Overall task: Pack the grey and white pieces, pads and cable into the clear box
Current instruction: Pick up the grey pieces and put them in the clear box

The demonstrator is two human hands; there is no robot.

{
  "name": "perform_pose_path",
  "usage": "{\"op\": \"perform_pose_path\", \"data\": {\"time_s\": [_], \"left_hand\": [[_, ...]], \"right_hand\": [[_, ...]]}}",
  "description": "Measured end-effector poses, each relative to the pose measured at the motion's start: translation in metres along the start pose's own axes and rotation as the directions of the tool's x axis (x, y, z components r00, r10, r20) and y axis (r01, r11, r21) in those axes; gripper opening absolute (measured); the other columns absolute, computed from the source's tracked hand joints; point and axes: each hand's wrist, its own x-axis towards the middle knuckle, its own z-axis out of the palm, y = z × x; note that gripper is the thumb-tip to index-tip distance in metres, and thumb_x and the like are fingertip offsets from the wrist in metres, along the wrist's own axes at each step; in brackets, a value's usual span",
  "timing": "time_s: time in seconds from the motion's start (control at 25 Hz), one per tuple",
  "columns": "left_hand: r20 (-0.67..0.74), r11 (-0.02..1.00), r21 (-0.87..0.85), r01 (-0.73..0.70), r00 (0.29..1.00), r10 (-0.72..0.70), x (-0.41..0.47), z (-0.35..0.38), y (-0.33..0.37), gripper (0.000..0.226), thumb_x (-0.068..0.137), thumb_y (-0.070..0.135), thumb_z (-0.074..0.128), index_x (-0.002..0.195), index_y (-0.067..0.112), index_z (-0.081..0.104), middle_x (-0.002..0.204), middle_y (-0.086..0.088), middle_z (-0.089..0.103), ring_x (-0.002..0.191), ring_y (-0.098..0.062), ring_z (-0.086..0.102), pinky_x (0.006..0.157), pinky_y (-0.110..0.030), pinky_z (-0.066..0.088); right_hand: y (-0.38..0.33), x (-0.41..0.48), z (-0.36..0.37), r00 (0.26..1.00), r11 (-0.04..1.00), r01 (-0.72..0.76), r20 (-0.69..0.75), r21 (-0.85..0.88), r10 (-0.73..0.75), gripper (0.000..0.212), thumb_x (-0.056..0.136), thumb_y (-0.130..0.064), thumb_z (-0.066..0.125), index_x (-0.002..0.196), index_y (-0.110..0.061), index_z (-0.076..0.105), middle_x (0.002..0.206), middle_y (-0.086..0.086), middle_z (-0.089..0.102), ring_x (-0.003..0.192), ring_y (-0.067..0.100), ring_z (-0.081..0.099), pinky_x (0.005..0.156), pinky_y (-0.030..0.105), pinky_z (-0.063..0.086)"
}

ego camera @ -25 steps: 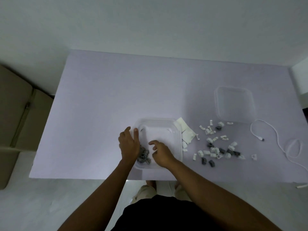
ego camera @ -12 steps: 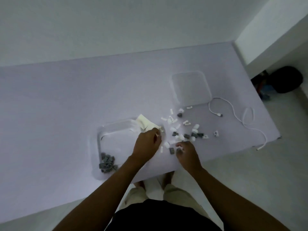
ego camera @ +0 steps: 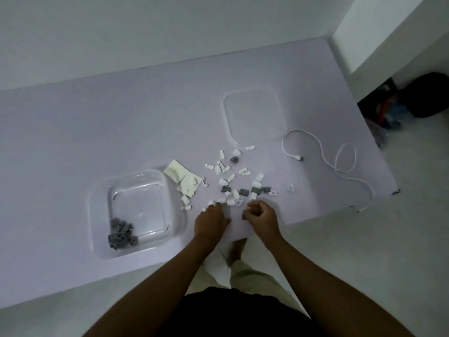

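The left hand (ego camera: 210, 222) moved from the pads (ego camera: 185, 181) to the white pieces (ego camera: 230, 198) just ahead; it and the right hand (ego camera: 262, 216) are curled, holding I cannot tell what; the clear box (ego camera: 138, 205) lies left.

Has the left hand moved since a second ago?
Yes. The left hand has left the clear box and now lies to its right, at the loose pieces.
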Motion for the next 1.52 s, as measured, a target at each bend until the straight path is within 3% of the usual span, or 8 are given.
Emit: {"op": "perform_pose_path", "data": {"time_s": [0.24, 0.44, 0.56, 0.84, 1.04, 1.2, 1.32, 1.52], "left_hand": [[0.001, 0.936, -0.33, 0.125, 0.991, -0.132, 0.002, -0.003, 0.022, 0.01, 0.085, 0.019, 0.065, 0.092, 0.014, 0.06, 0.084, -0.003, 0.066, 0.074, -0.017, 0.059, 0.061, -0.024, 0.041], [0.408, 0.058, -0.901, 0.43, 0.886, -0.222, 0.012, -0.042, 0.035, 0.025, 0.079, -0.007, 0.039, 0.083, 0.005, 0.061, 0.078, -0.011, 0.065, 0.067, -0.022, 0.061, 0.059, -0.03, 0.052], [0.47, -0.149, -0.882, 0.446, 0.857, -0.211, 0.022, -0.054, 0.03, 0.032, 0.067, -0.015, 0.022, 0.066, 0.004, 0.048, 0.067, -0.01, 0.045, 0.052, -0.019, 0.04, 0.044, -0.024, 0.035], [0.023, 0.803, -0.504, 0.318, 0.934, -0.356, 0.061, -0.045, 0.021, 0.02, 0.086, 0.028, 0.063, 0.08, 0.009, 0.06, 0.071, -0.005, 0.059, 0.061, -0.016, 0.052, 0.059, -0.029, 0.039], [-0.025, 0.926, -0.31, 0.214, 0.972, -0.233, 0.071, -0.027, 0.028, 0.028, 0.083, 0.03, 0.069, 0.105, 0.014, 0.062, 0.1, -0.01, 0.057, 0.088, -0.028, 0.059, 0.071, -0.03, 0.04], [-0.011, 0.975, -0.185, 0.124, 0.992, -0.129, 0.07, -0.023, 0.03, 0.021, 0.086, 0.025, 0.067, 0.102, 0.012, 0.065, 0.104, -0.011, 0.06, 0.092, -0.03, 0.061, 0.076, -0.033, 0.045], [-0.023, 0.974, -0.203, 0.102, 0.994, -0.108, 0.067, -0.022, 0.03, 0.01, 0.089, 0.02, 0.061, 0.094, 0.011, 0.062, 0.097, -0.012, 0.063, 0.09, -0.031, 0.061, 0.073, -0.034, 0.046], [-0.067, 0.943, -0.314, 0.108, 0.989, -0.135, 0.068, -0.027, 0.03, 0.006, 0.087, 0.016, 0.061, 0.093, 0.012, 0.061, 0.092, -0.009, 0.065, 0.081, -0.024, 0.059, 0.068, -0.031, 0.046]], "right_hand": [[-0.03, 0.017, -0.048, 0.861, 0.585, -0.498, 0.445, 0.64, 0.247, 0.026, 0.092, -0.006, 0.051, 0.111, -0.001, 0.067, 0.081, 0.013, 0.063, 0.073, 0.024, 0.06, 0.064, 0.034, 0.047], [-0.043, 0.033, -0.063, 0.861, 0.601, -0.498, 0.437, 0.625, 0.26, 0.032, 0.087, -0.019, 0.041, 0.084, -0.001, 0.067, 0.07, 0.011, 0.057, 0.061, 0.023, 0.053, 0.053, 0.029, 0.038], [-0.034, 0.049, -0.063, 0.977, 0.951, -0.202, 0.107, 0.233, 0.182, 0.031, 0.094, -0.025, 0.056, 0.071, -0.007, 0.067, 0.058, 0.004, 0.056, 0.055, 0.02, 0.049, 0.049, 0.026, 0.038], [-0.007, 0.077, -0.066, 0.958, 0.777, 0.283, 0.135, -0.562, -0.251, 0.027, 0.086, -0.018, 0.073, 0.112, -0.015, 0.07, 0.106, 0.005, 0.072, 0.099, 0.022, 0.066, 0.088, 0.029, 0.047], [-0.011, 0.081, -0.063, 0.954, 0.833, 0.284, 0.055, -0.475, -0.294, 0.013, 0.084, -0.02, 0.076, 0.093, -0.012, 0.072, 0.092, 0.006, 0.067, 0.082, 0.019, 0.063, 0.075, 0.028, 0.051], [-0.035, 0.076, -0.068, 0.999, 0.994, -0.042, 0.021, 0.103, 0.041, 0.014, 0.091, -0.016, 0.063, 0.077, -0.014, 0.061, 0.074, 0.003, 0.06, 0.06, 0.015, 0.048, 0.054, 0.025, 0.037], [-0.052, 0.068, -0.078, 0.945, 0.808, -0.292, 0.284, 0.512, 0.162, 0.021, 0.088, -0.004, 0.041, 0.077, -0.012, 0.057, 0.076, 0.011, 0.061, 0.054, 0.018, 0.043, 0.048, 0.025, 0.027], [-0.053, 0.069, -0.072, 0.949, 0.889, -0.277, 0.25, 0.365, 0.193, 0.033, 0.098, -0.029, 0.052, 0.07, -0.011, 0.054, 0.063, 0.01, 0.056, 0.048, 0.019, 0.047, 0.046, 0.026, 0.031]]}}
